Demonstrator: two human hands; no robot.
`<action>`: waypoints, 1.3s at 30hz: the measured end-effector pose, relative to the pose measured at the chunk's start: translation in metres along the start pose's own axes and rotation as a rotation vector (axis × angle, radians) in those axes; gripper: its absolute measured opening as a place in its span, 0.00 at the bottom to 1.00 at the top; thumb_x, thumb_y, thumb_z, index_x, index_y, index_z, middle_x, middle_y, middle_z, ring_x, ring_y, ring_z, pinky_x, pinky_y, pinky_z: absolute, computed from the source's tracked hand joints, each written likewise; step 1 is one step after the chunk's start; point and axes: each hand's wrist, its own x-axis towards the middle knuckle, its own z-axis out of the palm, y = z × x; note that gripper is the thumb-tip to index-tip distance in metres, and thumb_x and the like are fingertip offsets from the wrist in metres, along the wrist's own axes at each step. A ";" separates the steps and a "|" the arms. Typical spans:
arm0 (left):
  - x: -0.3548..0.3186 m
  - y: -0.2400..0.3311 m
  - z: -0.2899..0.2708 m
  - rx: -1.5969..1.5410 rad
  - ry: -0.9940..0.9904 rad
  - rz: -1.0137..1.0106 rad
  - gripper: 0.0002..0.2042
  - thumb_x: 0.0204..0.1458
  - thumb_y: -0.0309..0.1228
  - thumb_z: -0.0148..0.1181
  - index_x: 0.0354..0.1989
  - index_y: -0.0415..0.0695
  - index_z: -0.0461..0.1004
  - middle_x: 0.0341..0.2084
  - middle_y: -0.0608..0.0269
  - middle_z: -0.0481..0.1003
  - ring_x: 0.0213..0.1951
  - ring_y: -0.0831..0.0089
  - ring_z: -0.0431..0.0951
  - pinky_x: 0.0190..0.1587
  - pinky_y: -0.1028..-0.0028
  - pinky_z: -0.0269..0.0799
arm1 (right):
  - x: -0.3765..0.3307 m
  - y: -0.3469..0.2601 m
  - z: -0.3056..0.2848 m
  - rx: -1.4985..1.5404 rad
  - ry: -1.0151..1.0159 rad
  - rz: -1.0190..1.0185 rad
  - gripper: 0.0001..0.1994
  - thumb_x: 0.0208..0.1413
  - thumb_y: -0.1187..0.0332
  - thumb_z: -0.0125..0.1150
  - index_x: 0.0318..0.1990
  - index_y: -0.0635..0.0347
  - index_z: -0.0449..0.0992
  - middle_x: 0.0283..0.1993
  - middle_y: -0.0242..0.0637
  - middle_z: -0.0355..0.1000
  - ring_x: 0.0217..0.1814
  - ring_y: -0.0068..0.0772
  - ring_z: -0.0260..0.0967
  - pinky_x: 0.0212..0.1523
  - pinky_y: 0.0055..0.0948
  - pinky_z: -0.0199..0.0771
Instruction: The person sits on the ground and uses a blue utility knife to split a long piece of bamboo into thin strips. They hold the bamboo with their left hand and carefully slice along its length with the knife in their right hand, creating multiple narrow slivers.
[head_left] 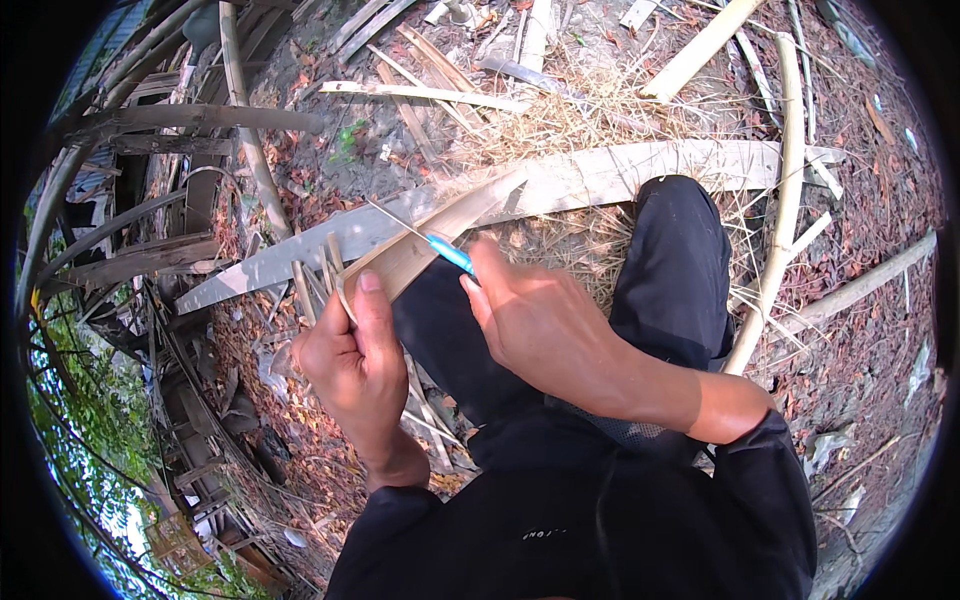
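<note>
My left hand (350,360) is closed around the near end of a flat wooden strip (415,252), thumb pressed along its top. The strip slants away to the upper right over my left knee. Thin slivers (333,265) stick up beside my left fingers; I cannot tell whether they are still joined to the wood. In my right hand (535,310) is a blue-handled knife (450,254), gripped by the handle. Its thin blade, seen nearly edge-on, points to the upper left and lies across the strip's edge.
A long pale plank (640,168) lies across the ground in front of my knees. Dry straw and shavings (560,125) are heaped beyond it. A pale pole (787,200) stands to the right, and stacked timber (170,205) fills the left. Leaf litter covers the soil.
</note>
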 end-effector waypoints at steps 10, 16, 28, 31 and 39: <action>-0.011 -0.001 0.003 -0.059 0.010 0.015 0.14 0.63 0.28 0.56 0.24 0.37 0.76 0.06 0.72 0.62 0.11 0.88 0.59 0.17 0.79 0.49 | -0.003 0.047 0.007 -0.011 0.042 0.038 0.10 0.63 0.68 0.54 0.42 0.67 0.63 0.19 0.55 0.69 0.22 0.63 0.70 0.25 0.54 0.70; -0.008 0.003 -0.009 0.057 -0.121 0.124 0.11 0.61 0.27 0.59 0.26 0.36 0.74 0.08 0.70 0.59 0.13 0.85 0.55 0.18 0.75 0.47 | -0.001 0.105 0.019 -0.228 -0.008 0.117 0.11 0.65 0.66 0.50 0.43 0.67 0.66 0.19 0.54 0.71 0.23 0.61 0.73 0.27 0.53 0.72; -0.009 0.012 -0.006 0.137 -0.177 0.155 0.13 0.56 0.26 0.64 0.22 0.39 0.67 0.09 0.65 0.55 0.12 0.78 0.53 0.18 0.72 0.47 | -0.021 0.027 -0.006 -0.057 0.032 -0.025 0.11 0.64 0.66 0.56 0.40 0.66 0.65 0.16 0.49 0.67 0.19 0.57 0.69 0.20 0.49 0.66; -0.008 0.014 -0.009 0.174 -0.151 0.199 0.14 0.56 0.26 0.64 0.21 0.39 0.66 0.08 0.65 0.55 0.11 0.77 0.54 0.18 0.72 0.48 | -0.024 0.091 0.009 -0.236 0.017 0.166 0.10 0.65 0.66 0.55 0.40 0.66 0.65 0.15 0.50 0.66 0.19 0.58 0.69 0.21 0.49 0.68; -0.006 0.023 -0.011 0.131 -0.202 0.245 0.15 0.56 0.25 0.64 0.21 0.39 0.65 0.07 0.63 0.57 0.09 0.72 0.56 0.16 0.71 0.49 | -0.017 0.030 -0.007 0.031 0.057 -0.092 0.11 0.61 0.67 0.58 0.41 0.65 0.65 0.19 0.49 0.70 0.21 0.57 0.70 0.22 0.50 0.68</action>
